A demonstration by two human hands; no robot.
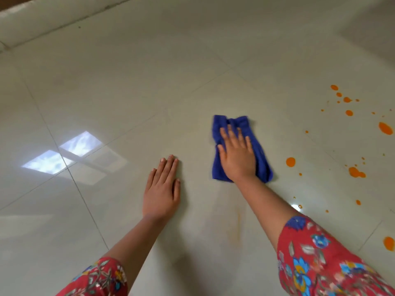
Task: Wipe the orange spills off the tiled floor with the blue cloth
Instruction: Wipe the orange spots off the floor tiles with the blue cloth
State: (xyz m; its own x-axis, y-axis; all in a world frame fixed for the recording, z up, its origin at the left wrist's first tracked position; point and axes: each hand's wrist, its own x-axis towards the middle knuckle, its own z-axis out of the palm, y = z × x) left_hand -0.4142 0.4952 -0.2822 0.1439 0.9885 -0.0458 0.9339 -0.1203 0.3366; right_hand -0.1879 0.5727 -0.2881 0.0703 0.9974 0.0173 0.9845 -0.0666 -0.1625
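Observation:
A folded blue cloth (260,154) lies on the pale tiled floor (149,82) at the centre right. My right hand (236,154) presses flat on top of it, fingers spread and pointing away from me. My left hand (163,189) rests palm down on the bare tile to the left of the cloth, holding nothing. Orange spills (290,161) dot the floor to the right of the cloth: a round drop close by, a larger blot (355,172) beyond it, and several more drops (385,128) toward the far right edge.
A raised pale ledge or wall base (42,22) runs along the far left. Bright window reflections (64,154) shine on the tiles at the left. Faint yellowish smears (237,218) streak the tile between my arms. One orange drop (389,243) sits near my right sleeve.

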